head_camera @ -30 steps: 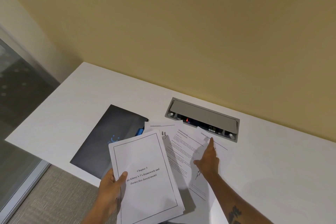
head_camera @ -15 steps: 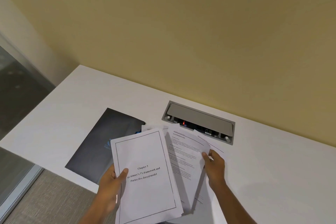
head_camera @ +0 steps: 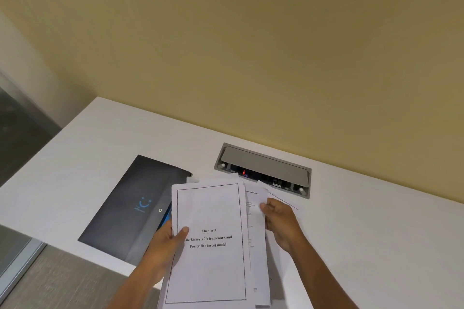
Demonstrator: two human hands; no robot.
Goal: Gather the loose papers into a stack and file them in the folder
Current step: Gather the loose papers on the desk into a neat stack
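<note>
My left hand [head_camera: 167,243] holds a stack of white papers [head_camera: 208,211] by its left edge, thumb on the top sheet titled "Chapter 3". My right hand [head_camera: 280,221] pinches a loose printed sheet [head_camera: 256,208] at its right edge and presses it against the stack. One more sheet [head_camera: 283,202] lies on the table under that hand. The dark folder [head_camera: 130,206] with a blue logo lies flat to the left, partly under the stack.
The white table [head_camera: 376,233] runs to a yellow wall. A grey cable and power box [head_camera: 263,165] with its flap raised is set into the table behind the papers. The table's left edge drops to carpet and a glass panel.
My right hand went from pointing on the spread sheets to gripping one and drawing it left against the stack. The stack in my left hand stayed put.
</note>
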